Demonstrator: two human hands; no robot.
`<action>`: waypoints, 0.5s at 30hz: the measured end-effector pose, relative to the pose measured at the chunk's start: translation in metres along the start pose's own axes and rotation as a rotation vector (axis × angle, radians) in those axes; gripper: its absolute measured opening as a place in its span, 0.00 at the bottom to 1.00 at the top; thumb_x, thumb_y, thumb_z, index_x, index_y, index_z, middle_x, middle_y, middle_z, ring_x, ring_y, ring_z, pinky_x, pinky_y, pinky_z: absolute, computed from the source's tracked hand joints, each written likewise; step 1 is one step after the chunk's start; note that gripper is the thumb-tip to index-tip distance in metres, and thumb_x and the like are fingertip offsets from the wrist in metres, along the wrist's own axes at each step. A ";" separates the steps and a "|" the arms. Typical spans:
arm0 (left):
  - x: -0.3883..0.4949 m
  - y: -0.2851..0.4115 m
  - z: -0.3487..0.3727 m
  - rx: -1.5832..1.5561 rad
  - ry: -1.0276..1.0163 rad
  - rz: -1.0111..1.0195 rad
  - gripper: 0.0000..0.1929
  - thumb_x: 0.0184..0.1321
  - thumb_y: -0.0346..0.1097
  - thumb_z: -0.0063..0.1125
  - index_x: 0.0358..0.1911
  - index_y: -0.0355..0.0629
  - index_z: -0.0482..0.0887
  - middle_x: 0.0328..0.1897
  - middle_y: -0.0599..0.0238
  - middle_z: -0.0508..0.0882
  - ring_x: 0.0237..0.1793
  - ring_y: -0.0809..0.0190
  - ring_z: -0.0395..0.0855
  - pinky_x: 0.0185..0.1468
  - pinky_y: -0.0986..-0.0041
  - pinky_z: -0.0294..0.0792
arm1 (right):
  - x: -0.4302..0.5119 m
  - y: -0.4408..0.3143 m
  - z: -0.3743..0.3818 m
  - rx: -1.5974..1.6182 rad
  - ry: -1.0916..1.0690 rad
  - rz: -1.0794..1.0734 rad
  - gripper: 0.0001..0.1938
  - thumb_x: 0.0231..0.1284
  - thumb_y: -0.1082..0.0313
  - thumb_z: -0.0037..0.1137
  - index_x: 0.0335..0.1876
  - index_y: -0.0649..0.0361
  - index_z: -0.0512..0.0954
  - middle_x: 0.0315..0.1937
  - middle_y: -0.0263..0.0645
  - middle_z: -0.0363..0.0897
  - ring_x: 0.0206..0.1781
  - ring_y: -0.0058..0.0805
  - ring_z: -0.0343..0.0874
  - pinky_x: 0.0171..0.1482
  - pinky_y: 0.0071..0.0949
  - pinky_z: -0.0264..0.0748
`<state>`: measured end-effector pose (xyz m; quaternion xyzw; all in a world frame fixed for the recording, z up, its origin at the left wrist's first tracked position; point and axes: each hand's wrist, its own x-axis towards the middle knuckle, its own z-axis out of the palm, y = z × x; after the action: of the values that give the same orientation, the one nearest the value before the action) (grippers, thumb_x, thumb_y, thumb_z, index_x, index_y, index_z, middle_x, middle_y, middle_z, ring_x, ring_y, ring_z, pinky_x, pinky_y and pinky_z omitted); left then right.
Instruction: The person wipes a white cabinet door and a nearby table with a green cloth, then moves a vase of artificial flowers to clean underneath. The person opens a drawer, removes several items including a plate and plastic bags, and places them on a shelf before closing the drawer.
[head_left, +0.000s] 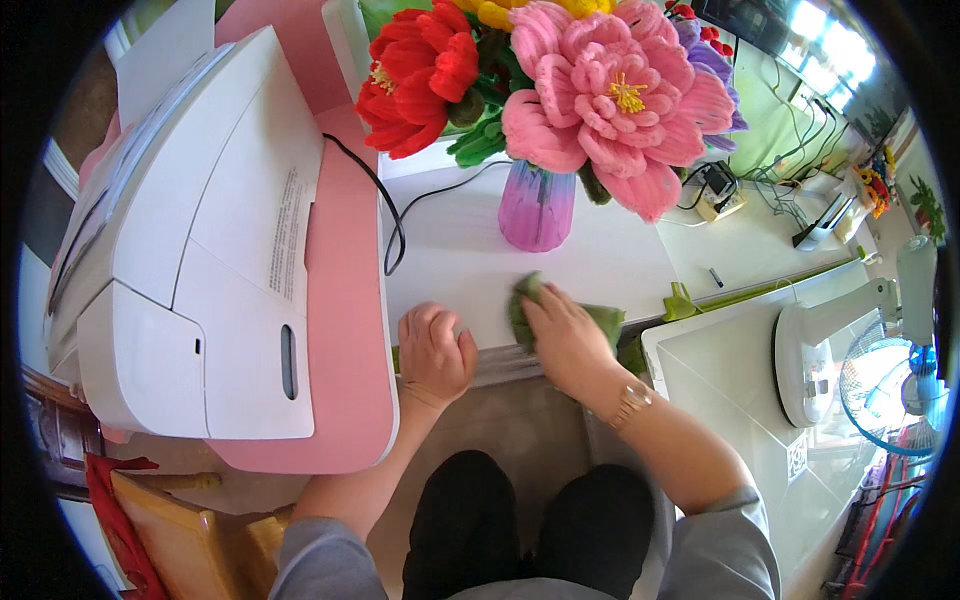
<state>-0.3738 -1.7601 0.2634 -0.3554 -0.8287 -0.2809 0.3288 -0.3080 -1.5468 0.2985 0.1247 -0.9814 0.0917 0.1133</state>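
My right hand (568, 341) presses a crumpled green cloth (600, 319) onto the white cabinet top (450, 247), close to its front edge. A watch with a metal band circles that wrist. My left hand (437, 352) rests at the same edge with curled fingers, beside the pink shelf board; nothing shows in it, though its palm is hidden. Behind the cloth stands a pink-to-blue ribbed vase (535, 214) holding large fuzzy artificial flowers, a pink one (622, 97) and a red one (427, 75) foremost.
At left, a white printer (247, 262) stands on a pink board (345, 375) with a black cable (390, 195) behind. A power strip (721, 202) with plugs lies back right. A white-topped surface (720, 360) at right bears a fan's base (806, 367). A small dark stick lies near the green trim.
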 end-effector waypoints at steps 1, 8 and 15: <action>-0.004 -0.002 0.000 -0.030 0.043 0.012 0.15 0.55 0.29 0.57 0.45 0.41 0.69 0.45 0.53 0.72 0.46 0.45 0.73 0.53 0.52 0.64 | 0.021 -0.006 0.006 0.113 0.048 -0.054 0.24 0.59 0.74 0.48 0.63 0.67 0.71 0.64 0.55 0.70 0.70 0.50 0.67 0.71 0.40 0.66; -0.014 -0.007 0.004 -0.120 0.058 0.015 0.13 0.55 0.30 0.58 0.39 0.44 0.67 0.36 0.59 0.70 0.37 0.49 0.71 0.43 0.57 0.62 | 0.167 -0.037 0.039 0.040 -0.022 0.087 0.14 0.60 0.70 0.50 0.50 0.65 0.79 0.52 0.50 0.77 0.59 0.47 0.74 0.63 0.42 0.71; -0.010 -0.006 0.001 -0.074 -0.008 0.029 0.11 0.53 0.29 0.57 0.38 0.45 0.69 0.35 0.58 0.72 0.35 0.50 0.72 0.40 0.58 0.62 | 0.255 -0.019 0.056 -0.105 0.104 0.402 0.17 0.65 0.66 0.48 0.56 0.63 0.79 0.59 0.46 0.77 0.62 0.41 0.73 0.64 0.34 0.64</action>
<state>-0.3733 -1.7673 0.2537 -0.3805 -0.8138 -0.3050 0.3162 -0.5544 -1.6335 0.3106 -0.0845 -0.9828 0.0676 0.1494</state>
